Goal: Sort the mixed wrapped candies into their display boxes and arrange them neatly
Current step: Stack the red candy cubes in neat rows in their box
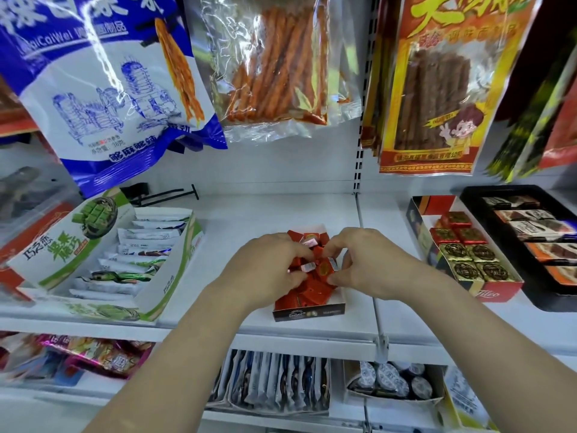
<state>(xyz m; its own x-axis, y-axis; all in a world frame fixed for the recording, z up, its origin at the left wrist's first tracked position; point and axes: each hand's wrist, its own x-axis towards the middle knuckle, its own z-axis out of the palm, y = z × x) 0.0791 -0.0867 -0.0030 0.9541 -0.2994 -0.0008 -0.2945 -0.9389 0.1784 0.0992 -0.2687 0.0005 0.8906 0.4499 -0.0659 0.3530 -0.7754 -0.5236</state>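
Midway along the white shop shelf (312, 214) sits a small dark cardboard display box (309, 311), open at the top and heaped with red square wrapped candies (315, 290). Both of my hands are down in that heap. My right hand (371, 260) pinches a red candy with a round gold emblem (324, 266) between thumb and curled forefinger, near the middle of the box. My left hand (268, 264) is curled over the left side of the heap, and a small pink-and-silver wrapped candy (307, 266) lies between its thumb and fingertips; I cannot tell whether it is gripped or merely touched. A second pink-and-silver piece (307, 242) shows near the back of the box.

Well apart to the right stands a red-sided display box (499, 292) with red candies behind and gold-embossed ones in front, laid in rows. To the left is a green-and-white carton (156, 295) of white packets.
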